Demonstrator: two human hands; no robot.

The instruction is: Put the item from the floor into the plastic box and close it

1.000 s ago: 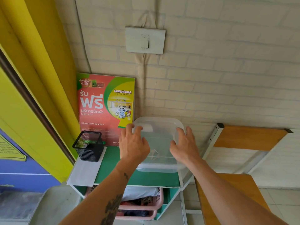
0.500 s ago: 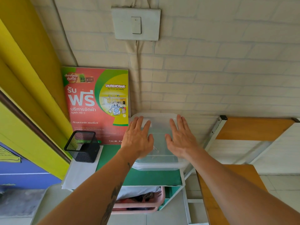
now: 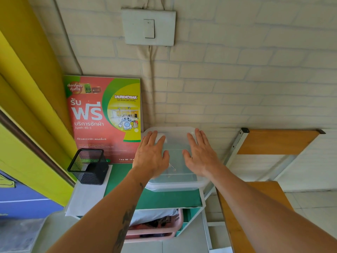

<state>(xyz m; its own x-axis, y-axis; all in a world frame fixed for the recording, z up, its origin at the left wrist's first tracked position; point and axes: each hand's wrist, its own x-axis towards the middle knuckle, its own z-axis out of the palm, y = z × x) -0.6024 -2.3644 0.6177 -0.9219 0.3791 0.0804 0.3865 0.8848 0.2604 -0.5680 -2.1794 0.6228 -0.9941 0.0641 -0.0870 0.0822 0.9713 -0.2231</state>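
Green shelf top (image 3: 127,181) carried the plastic box (image 3: 175,181), set against the brick wall (image 3: 237,79) beside a red laundry poster (image 3: 102,121). Lid (image 3: 175,143) lay on the box. Left hand (image 3: 151,157) and right hand (image 3: 200,156) rested flat on it, fingers spread, pinching nothing. Item inside: cannot tell through the cloudy plastic. Risk: uneven pressing could leave one corner unseated, or shove the box off the front edge.

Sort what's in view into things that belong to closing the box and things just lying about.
Job: plastic box, lid, left hand, right hand.

Lying about: mesh pen holder, laundry poster, pink basket, light switch, wooden chair.
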